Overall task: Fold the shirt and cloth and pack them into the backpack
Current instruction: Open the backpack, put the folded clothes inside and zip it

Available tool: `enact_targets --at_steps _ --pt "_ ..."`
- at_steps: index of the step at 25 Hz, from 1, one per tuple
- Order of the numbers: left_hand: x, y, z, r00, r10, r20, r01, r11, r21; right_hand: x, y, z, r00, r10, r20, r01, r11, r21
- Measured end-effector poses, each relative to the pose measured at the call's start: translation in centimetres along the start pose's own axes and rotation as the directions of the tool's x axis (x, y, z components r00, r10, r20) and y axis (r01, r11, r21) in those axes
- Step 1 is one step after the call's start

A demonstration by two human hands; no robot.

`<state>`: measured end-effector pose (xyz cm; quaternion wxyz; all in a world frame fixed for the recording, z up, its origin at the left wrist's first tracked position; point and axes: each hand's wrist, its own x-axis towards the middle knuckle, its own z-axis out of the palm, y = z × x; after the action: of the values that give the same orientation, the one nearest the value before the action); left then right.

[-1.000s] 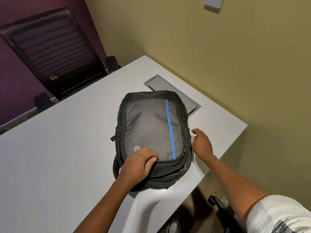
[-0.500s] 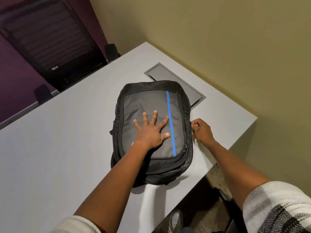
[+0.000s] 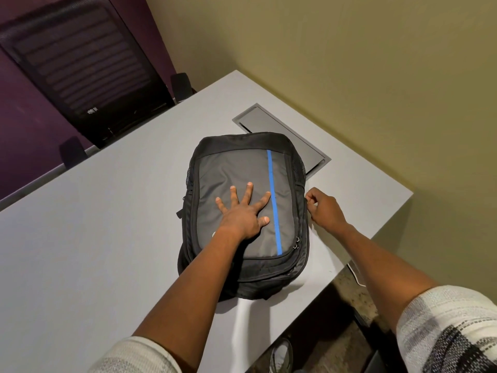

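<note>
A black and grey backpack (image 3: 234, 170) with a blue stripe lies flat on the white table (image 3: 94, 238), its front panel facing up and its zips closed. My left hand (image 3: 243, 212) presses flat on the grey panel with fingers spread. My right hand (image 3: 324, 210) is at the backpack's right edge, its fingers curled and pinching something small there, apparently a zip pull. No shirt or cloth is in sight.
A grey cable hatch (image 3: 282, 135) is set in the table behind the backpack. A black mesh chair (image 3: 80, 63) stands beyond the far edge. The table's right edge runs close to my right arm, with floor and a shoe (image 3: 281, 356) below.
My left hand went from curled at the backpack's near end to flat and spread on the panel. My right hand closed at the backpack's right edge and stays there.
</note>
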<state>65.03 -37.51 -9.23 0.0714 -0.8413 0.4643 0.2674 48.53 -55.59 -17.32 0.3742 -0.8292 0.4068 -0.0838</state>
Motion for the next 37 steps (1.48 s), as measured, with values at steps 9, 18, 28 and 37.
enact_targets --at_steps 9,18,28,37 --pt "0.1 0.0 -0.5 0.999 -0.005 0.045 0.005 1.0 0.003 -0.4 -0.5 -0.3 0.967 0.197 0.162 -0.239 0.92 0.311" --pt "0.0 0.1 -0.4 0.999 -0.008 0.031 0.008 1.0 -0.014 -0.6 -1.2 -1.4 0.996 0.078 0.051 -0.071 0.988 -0.136" --pt "0.5 0.6 0.4 0.996 -0.026 -0.088 0.03 0.999 0.045 -6.4 -2.8 -1.4 0.997 0.005 0.083 0.029 0.914 -0.404" --pt "0.3 0.6 0.8 0.992 -0.027 -0.127 0.036 0.997 0.072 -15.5 -3.5 2.2 0.989 0.117 0.088 -0.08 0.935 -0.346"
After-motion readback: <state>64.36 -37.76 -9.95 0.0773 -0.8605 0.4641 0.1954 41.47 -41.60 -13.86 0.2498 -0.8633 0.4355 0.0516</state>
